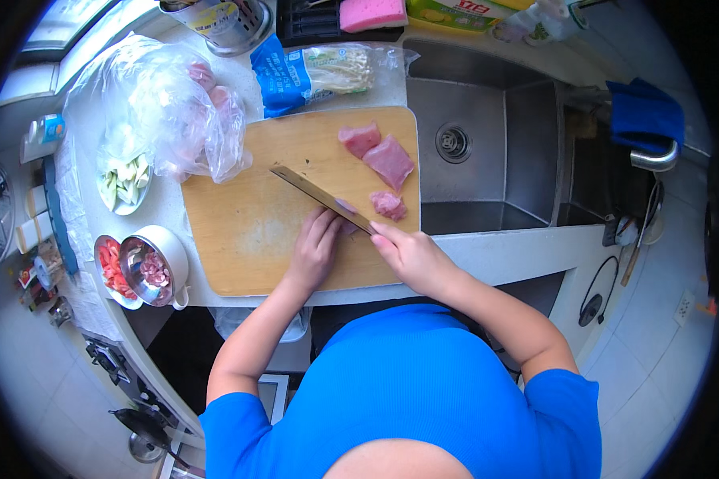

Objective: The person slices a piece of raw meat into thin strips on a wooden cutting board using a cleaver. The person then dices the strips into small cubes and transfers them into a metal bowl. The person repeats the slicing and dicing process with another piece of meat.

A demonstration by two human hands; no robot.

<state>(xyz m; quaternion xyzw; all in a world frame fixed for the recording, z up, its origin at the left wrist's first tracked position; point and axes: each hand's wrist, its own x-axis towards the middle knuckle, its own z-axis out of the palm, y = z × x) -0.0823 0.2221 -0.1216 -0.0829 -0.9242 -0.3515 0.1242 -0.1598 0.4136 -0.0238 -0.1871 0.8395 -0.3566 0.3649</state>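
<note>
My right hand [411, 254] is closed round the handle of a kitchen knife [315, 192]. Its long blade points to the far left, just beyond my left fingers. With fingers bent and together, my left hand [315, 249] holds a piece of pink raw meat [348, 227] beside the blade, and most of that piece is hidden. Both hands are over a wooden cutting board [240, 239]. Along the board's right side lie two larger chunks of raw meat [388, 162] and a small heap of cut meat [388, 205].
To the left stand a white handled pot [180, 249] of chopped meat, a dish of red pieces [110, 271] and a plate of pale green slices [125, 185]. Beyond the board are a plastic bag [168, 104] and packed enoki mushrooms [339, 70]. A steel sink [471, 180] adjoins the right.
</note>
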